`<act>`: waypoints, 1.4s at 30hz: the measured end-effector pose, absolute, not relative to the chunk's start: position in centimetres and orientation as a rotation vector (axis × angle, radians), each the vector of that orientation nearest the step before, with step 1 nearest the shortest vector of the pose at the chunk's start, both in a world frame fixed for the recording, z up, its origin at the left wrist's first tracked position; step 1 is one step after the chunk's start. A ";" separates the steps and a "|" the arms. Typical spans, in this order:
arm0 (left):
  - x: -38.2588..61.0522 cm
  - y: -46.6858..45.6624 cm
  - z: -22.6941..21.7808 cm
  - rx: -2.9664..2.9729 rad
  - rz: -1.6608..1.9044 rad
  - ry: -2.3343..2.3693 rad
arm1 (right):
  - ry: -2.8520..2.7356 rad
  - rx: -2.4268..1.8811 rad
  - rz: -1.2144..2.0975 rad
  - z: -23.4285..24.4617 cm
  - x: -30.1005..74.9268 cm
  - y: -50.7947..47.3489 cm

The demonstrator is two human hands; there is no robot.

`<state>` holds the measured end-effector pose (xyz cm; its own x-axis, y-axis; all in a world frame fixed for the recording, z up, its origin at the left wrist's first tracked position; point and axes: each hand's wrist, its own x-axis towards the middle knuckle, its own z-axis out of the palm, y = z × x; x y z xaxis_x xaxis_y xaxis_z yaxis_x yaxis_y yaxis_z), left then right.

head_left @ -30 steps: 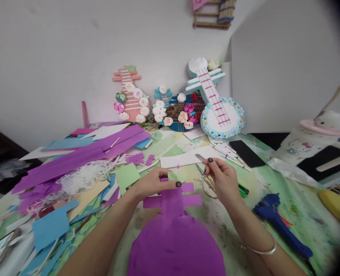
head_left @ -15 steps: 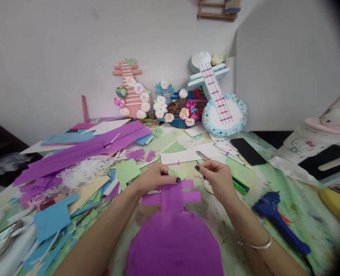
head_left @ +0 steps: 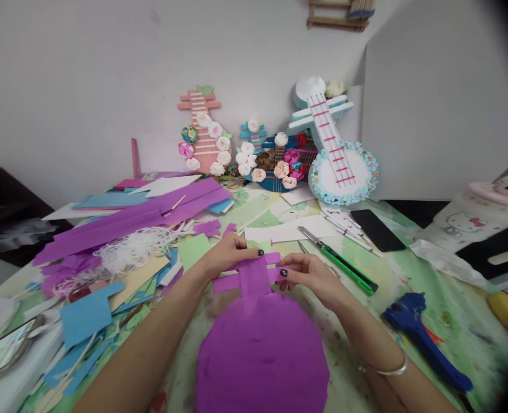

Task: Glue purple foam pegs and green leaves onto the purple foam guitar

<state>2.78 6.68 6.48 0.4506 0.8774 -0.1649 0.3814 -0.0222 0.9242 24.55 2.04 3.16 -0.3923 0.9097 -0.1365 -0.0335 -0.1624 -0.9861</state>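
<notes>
A purple paper-covered instrument model (head_left: 262,355) with a round body, a neck and short cross pegs lies on the table in front of me. My left hand (head_left: 228,255) grips the top end of its neck, thumb on the front face. On the other side, my right hand (head_left: 309,276) pinches the lower right peg (head_left: 277,274) between thumb and fingers. Just beyond that hand lie a green utility knife (head_left: 344,264) with its blade out and a pair of scissors (head_left: 303,247), partly hidden.
A blue glue gun (head_left: 426,338) lies at right, below a black phone (head_left: 378,229). Paper scraps and white string (head_left: 133,252) cover the left side. Decorated instrument models (head_left: 344,172) lean against the wall. A pink-lidded cup (head_left: 456,215) stands far right.
My right hand has moved from beside the knife and scissors leftward and down onto the right peg. My left hand keeps its hold on the neck. The view has shifted slightly.
</notes>
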 end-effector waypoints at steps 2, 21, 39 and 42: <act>2.5 6.7 6.7 1.608 0.556 1.087 | -1.326 -1.066 1.649 3.3 24.2 1.8; -0.4 7.7 7.4 1.335 0.916 1.025 | -1.616 -1.023 1.955 3.3 25.0 1.6; 3.9 1.8 10.2 3.081 1.042 1.151 | -1.649 -0.902 1.604 4.3 23.7 0.3; 4.2 1.8 10.0 3.059 1.118 1.097 | -1.652 -0.858 1.601 4.6 23.7 0.0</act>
